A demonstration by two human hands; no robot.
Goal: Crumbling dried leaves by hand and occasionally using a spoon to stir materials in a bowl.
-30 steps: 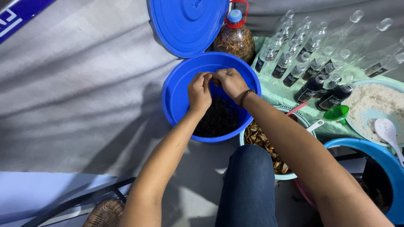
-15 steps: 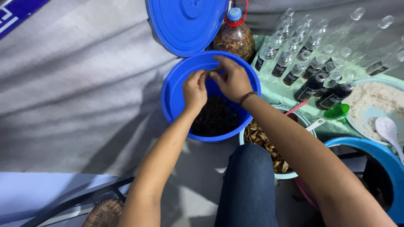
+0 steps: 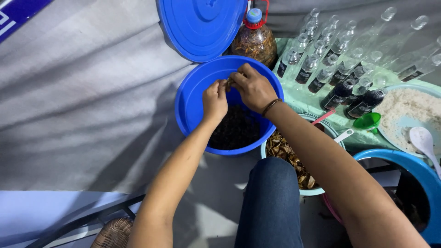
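Observation:
A blue bucket (image 3: 192,106) stands on the grey floor with dark, almost black contents (image 3: 235,131) in its bottom. Both of my hands are raised over its far rim. My left hand (image 3: 215,98) and my right hand (image 3: 251,87) meet fingertip to fingertip, pinching a small brownish piece (image 3: 228,81) between them. A dark bracelet (image 3: 271,106) sits on my right wrist. How the piece is shared between the fingers is hard to make out.
The bucket's blue lid (image 3: 202,25) leans behind it beside a brown-filled bottle (image 3: 255,40). Rows of small glass bottles (image 3: 340,69) lie to the right. A bowl of brown pods (image 3: 288,156), a green funnel (image 3: 367,121), a plate of white grains (image 3: 409,110) with a spoon, and my knee (image 3: 271,202) are near.
Both hands have risen out of the dark contents and shifted toward the far rim, now pinching a small piece together.

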